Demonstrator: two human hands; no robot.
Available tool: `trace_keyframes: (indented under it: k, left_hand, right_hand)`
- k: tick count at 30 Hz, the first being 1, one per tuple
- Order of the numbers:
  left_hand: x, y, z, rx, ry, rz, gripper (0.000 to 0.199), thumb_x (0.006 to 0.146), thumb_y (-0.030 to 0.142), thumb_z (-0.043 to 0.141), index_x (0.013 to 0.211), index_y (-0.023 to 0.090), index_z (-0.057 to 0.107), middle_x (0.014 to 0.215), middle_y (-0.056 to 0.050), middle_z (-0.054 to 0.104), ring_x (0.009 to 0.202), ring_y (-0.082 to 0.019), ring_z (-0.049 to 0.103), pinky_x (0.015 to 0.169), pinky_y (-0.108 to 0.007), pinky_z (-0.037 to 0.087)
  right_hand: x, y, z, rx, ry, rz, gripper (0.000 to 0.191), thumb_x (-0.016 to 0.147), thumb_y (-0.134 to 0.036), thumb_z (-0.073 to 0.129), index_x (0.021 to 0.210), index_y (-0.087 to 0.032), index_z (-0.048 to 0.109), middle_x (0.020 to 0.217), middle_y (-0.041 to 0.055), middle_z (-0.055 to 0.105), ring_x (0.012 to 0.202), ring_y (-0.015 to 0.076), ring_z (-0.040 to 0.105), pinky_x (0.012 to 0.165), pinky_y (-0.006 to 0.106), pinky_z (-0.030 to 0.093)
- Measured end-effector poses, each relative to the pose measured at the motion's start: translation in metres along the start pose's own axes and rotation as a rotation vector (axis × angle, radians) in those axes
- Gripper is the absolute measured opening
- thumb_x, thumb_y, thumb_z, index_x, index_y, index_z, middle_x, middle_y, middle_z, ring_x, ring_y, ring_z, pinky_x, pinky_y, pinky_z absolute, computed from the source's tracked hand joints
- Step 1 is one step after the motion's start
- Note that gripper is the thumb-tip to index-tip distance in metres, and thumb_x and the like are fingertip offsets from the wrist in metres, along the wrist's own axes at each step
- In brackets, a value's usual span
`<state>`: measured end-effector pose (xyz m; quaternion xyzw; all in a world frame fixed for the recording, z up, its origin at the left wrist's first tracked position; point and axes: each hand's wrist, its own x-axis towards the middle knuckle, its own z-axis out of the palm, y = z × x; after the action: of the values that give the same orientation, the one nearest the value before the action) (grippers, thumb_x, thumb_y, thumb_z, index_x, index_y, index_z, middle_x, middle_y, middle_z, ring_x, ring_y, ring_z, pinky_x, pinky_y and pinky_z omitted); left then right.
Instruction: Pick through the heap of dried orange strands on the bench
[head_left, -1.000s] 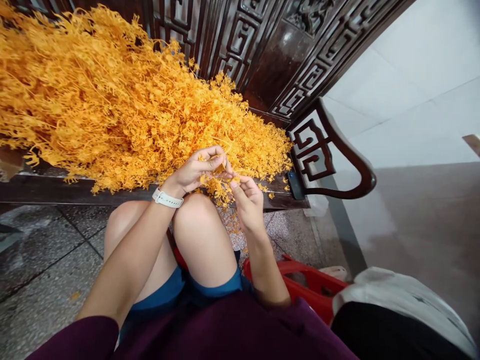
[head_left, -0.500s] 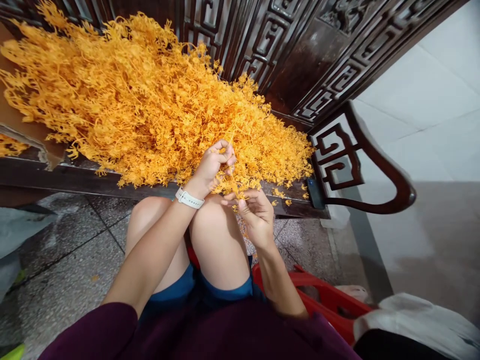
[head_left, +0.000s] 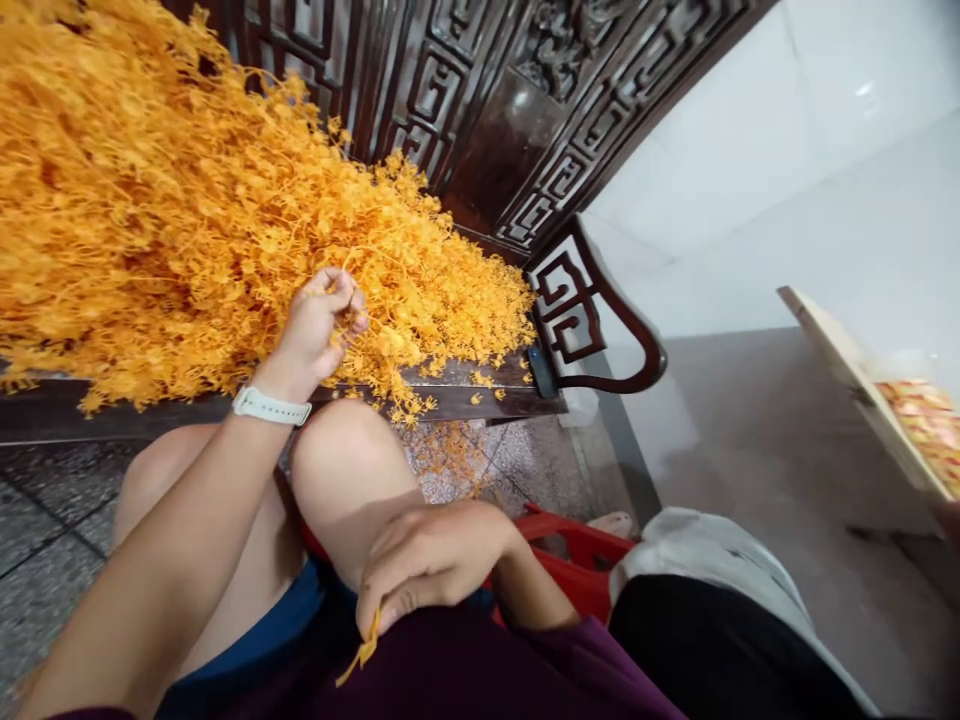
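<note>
A big heap of orange artificial flower sprigs (head_left: 187,230) lies along the dark wooden bench. At the heap's front edge my left hand (head_left: 319,320), with a pale watch strap on its wrist, is closed in a pinch around a thin orange stem. A flower sprig (head_left: 394,375) hangs just right of that hand, over the bench edge. Low in front of my purple shirt, my right hand (head_left: 431,560) pinches a small orange flower piece (head_left: 366,645) between thumb and fingers, its tip pointing down. The two hands are well apart.
The bench (head_left: 480,400) has a carved back (head_left: 517,130) and a curved armrest (head_left: 630,365). Loose orange bits (head_left: 450,455) lie on the floor beyond my knee. A red plastic stool (head_left: 570,560) and a white bag (head_left: 705,550) are at my right.
My right hand has moved from beside my left hand down to my lap, carrying a small flower piece. The view has turned right, bringing a wooden board at the right into sight.
</note>
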<state>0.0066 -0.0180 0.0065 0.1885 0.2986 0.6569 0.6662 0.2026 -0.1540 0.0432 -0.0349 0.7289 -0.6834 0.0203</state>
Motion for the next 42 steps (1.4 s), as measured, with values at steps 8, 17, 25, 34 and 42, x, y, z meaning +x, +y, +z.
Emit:
trace_keyframes:
  k: [8,17,25,34,42]
  left_hand:
    - [-0.017,-0.010,0.011,0.040,-0.129,-0.159,0.009,0.090,0.017,0.068,0.085,0.018,0.061,0.074,0.001,0.065,0.060,-0.008,0.066,0.056,-0.016,0.056]
    - [-0.025,-0.004,0.017,0.121,-0.227,-0.238,0.017,0.088,0.025,0.076,0.088,0.018,0.061,0.079,-0.001,0.071,0.064,-0.011,0.072,0.061,-0.018,0.061]
    - [-0.020,-0.009,0.017,0.012,-0.053,-0.226,0.014,0.085,0.015,0.068,0.079,0.018,0.056,0.066,0.003,0.059,0.048,-0.005,0.057,0.043,-0.012,0.042]
    - [-0.003,-0.001,0.013,-0.213,0.166,-0.194,0.023,0.085,0.000,0.048,0.072,0.019,0.045,0.055,0.006,0.043,0.038,-0.003,0.031,0.039,-0.016,0.024]
    - [-0.005,0.013,-0.002,-0.136,0.030,-0.147,0.018,0.097,0.018,0.060,0.080,0.016,0.055,0.069,0.002,0.058,0.047,-0.003,0.051,0.043,-0.014,0.036]
  right_hand:
    - [-0.043,-0.027,-0.017,0.357,1.289,-0.327,0.060,0.102,-0.074,0.032,0.110,-0.028,0.070,0.051,-0.0078,0.048,0.037,0.0097,0.029,0.035,0.019,0.035]
    - [-0.027,-0.025,-0.028,-0.575,1.580,0.238,0.042,0.090,-0.039,0.078,0.128,-0.027,0.063,0.102,0.0026,0.068,0.078,0.0142,0.060,0.069,0.030,0.050]
    - [-0.014,0.000,-0.044,-0.732,1.669,0.207,0.018,0.102,-0.036,0.065,0.091,-0.023,0.071,0.071,-0.0008,0.064,0.060,0.0132,0.056,0.059,0.030,0.043]
    - [0.014,-0.008,-0.008,0.064,1.293,-0.168,0.017,0.104,-0.036,0.062,0.091,-0.026,0.069,0.050,-0.0082,0.048,0.038,0.0074,0.035,0.040,0.022,0.031]
    - [0.000,-0.027,-0.005,-0.108,0.244,-0.023,0.028,0.102,-0.038,0.066,0.122,-0.020,0.075,0.081,0.0070,0.081,0.064,0.0154,0.072,0.064,0.027,0.055]
